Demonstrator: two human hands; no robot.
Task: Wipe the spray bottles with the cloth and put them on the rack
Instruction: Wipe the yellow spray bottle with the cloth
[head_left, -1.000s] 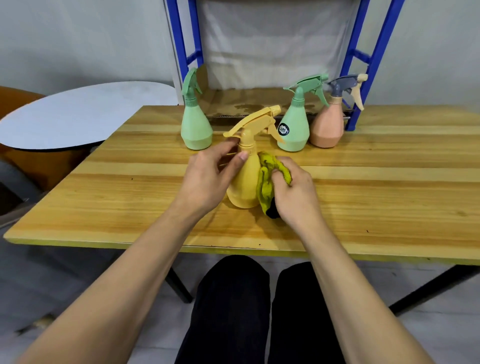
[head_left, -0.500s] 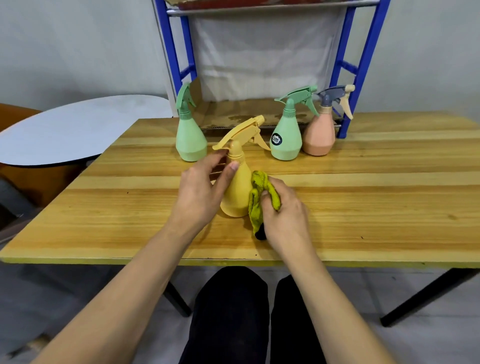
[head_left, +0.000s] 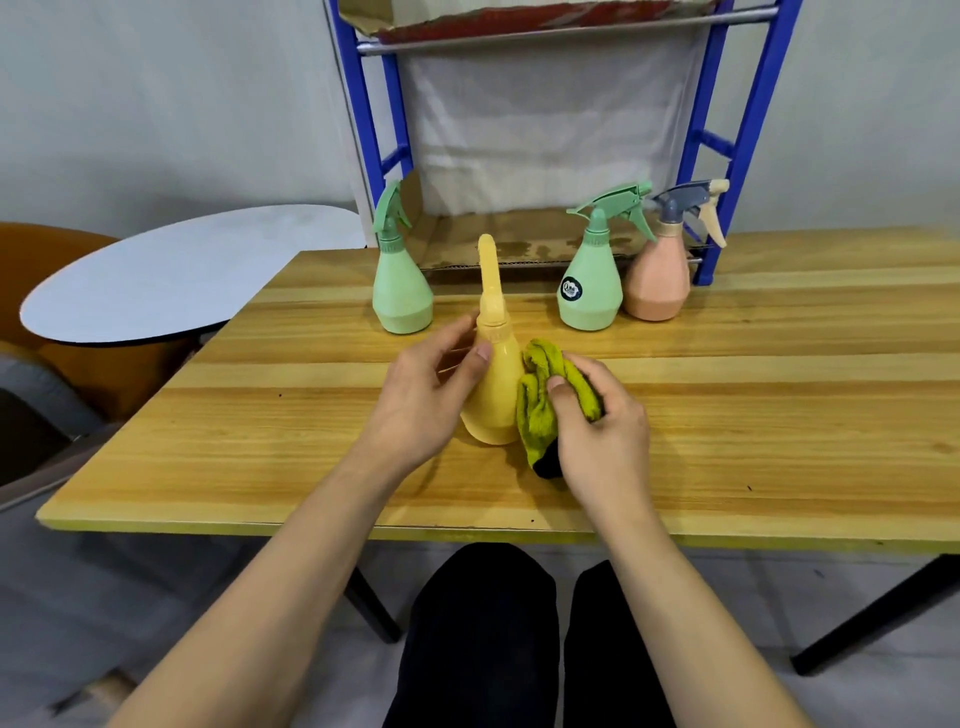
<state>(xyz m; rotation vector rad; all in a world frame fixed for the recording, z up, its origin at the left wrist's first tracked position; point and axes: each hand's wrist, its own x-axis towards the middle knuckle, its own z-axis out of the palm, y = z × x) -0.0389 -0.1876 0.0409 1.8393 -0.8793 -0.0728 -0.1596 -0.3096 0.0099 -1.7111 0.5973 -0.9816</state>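
Yellow spray bottle (head_left: 493, 384) upright on the wooden table (head_left: 779, 415), steadied at the shoulder by curled left hand (head_left: 426, 395) — presumably to resist the wipe — with green cloth (head_left: 540, 410) bunched in right hand (head_left: 597, 431), pressed against its side; blue rack (head_left: 701, 140) behind, unloaded.

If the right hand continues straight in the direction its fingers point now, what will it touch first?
The right hand points left, holding the cloth against the yellow bottle. It would probably push the cloth harder into that bottle, and beyond it meet the left hand.
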